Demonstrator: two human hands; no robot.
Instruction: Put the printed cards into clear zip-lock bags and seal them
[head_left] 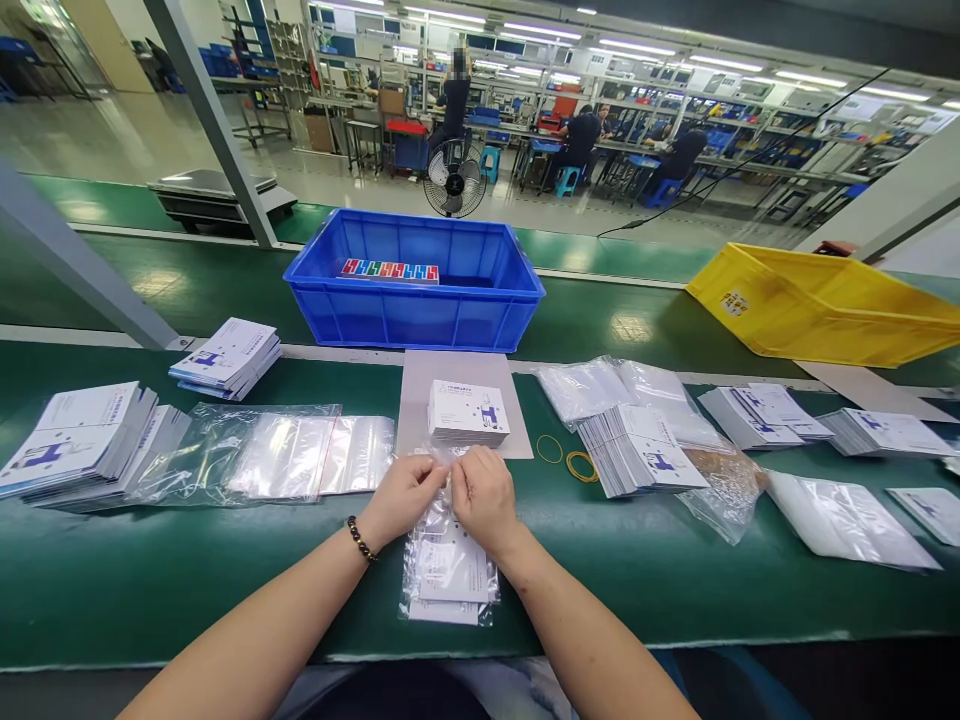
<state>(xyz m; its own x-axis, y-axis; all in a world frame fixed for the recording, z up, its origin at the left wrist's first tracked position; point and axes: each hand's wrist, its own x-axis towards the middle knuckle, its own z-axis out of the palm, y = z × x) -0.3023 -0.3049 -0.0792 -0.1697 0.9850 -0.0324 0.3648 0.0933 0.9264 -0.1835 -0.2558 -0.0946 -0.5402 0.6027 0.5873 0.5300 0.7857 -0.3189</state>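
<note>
At the centre of the frame, the left hand [409, 492] and the right hand [484, 500] are meeting, fingers closed and pinching the top of a clear bag [450, 570]; the bag is lying on the green table [300, 590] at lower centre, white printed booklets showing through it; just beyond the hands, a booklet stack [469, 410] is sitting on a grey board [416, 385]; behind the board, a blue bin [416, 315] is standing at upper centre, holding a strip of colourful cards [390, 271]; left of the hands, clear bags [281, 455] are lying flat, one overlapping the next; at the left edge, a large booklet pile [75, 435] is leaning in a loose fan, and a smaller pile [229, 355] is resting above it; right of centre, rubber bands [582, 466] are lying beside a fanned pile [637, 450], which is partly covering more plastic bags [649, 395]; further right, other booklets [765, 415] are spreading towards the edge; a yellow bin [832, 305] is tilting at upper right; a black bracelet [361, 540] is circling the left wrist.
</note>
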